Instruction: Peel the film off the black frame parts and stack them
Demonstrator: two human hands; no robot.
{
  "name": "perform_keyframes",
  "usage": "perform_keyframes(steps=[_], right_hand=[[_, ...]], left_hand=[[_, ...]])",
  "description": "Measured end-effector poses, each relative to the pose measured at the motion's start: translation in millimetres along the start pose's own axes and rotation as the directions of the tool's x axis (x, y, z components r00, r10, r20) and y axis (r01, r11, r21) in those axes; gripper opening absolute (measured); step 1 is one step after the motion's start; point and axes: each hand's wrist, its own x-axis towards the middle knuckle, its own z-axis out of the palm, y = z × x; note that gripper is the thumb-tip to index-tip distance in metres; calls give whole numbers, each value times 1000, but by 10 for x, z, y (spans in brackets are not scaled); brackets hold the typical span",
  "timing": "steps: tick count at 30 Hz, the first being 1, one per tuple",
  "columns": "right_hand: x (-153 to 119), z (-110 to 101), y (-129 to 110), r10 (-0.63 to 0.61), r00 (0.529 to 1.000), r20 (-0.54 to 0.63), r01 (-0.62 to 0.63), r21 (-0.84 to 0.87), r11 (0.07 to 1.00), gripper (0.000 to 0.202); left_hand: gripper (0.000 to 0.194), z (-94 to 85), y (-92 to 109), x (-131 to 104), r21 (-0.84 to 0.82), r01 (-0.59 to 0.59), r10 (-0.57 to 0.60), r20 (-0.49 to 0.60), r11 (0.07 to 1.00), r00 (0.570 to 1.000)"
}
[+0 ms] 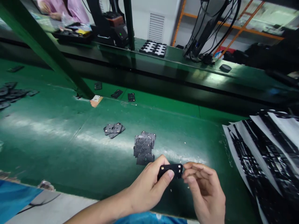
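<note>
Near the front edge of the green table, my left hand (pixel 151 186) grips a small black plate (pixel 175 170), its thumb across the face. Small light squares show near the plate's corners. My right hand (pixel 205 189) is beside the plate's right end, fingers curled and fingertips close together; whether something tiny is between them is too small to tell. Behind my left hand lies an overlapping row of similar dark plates (pixel 143 147). A smaller pile of plates (pixel 114 129) sits farther left. Tiny light bits are scattered on the table around my right hand.
White sheets with black strips (pixel 268 149) cover the right side. A slanted green post (pixel 51 56) meets the table at the left. More dark parts (pixel 11 93) lie far left. On the back ledge stand a black tray (pixel 153 48) and cables. A person in pink (pixel 77 11) is at upper left.
</note>
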Motion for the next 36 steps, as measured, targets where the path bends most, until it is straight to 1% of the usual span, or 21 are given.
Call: perform_keyframes(steps=[2,3,5,7,10,13,20,26,32,36], right_hand=[[-6,79,-10,17,999,35,-18,30,999,25],[-16,126,-22,18,999,28,-19,42,999,24],[-42,210,-48,15,999,-33,-14,48,999,23],[-74,268,-63,-10,994,-105,13,25,1000,24],[-114,302,-59,-82,986,-147,80,-19,997,27],[-141,313,-57,-118,980,-163,114,-31,993,29],[-157,365,-125,-117,976,-183,116,-18,993,28],[-167,390,-135,-54,980,-190,58,19,998,28],[-164,376,-111,-56,983,-177,61,23,998,27],[-164,394,-124,-5,981,-195,14,42,999,25]], left_hand=[[29,-28,5,1,-34,0,1,34,999,999],[28,-36,1,-4,-68,1,2,46,998,999],[30,-40,-26,-20,-147,-1,9,54,989,999],[34,-28,-70,-33,-207,-12,18,27,978,999],[34,1,-129,-36,-251,-14,10,-20,968,1000],[35,17,-153,-24,-241,-41,30,-49,970,998],[39,7,-160,-9,-176,-99,89,-60,979,994],[38,-16,-116,-13,-125,-78,74,-37,989,997],[35,-30,-97,-2,-125,-74,72,-23,989,997],[32,-38,-85,3,-89,-60,59,-15,994,998]])
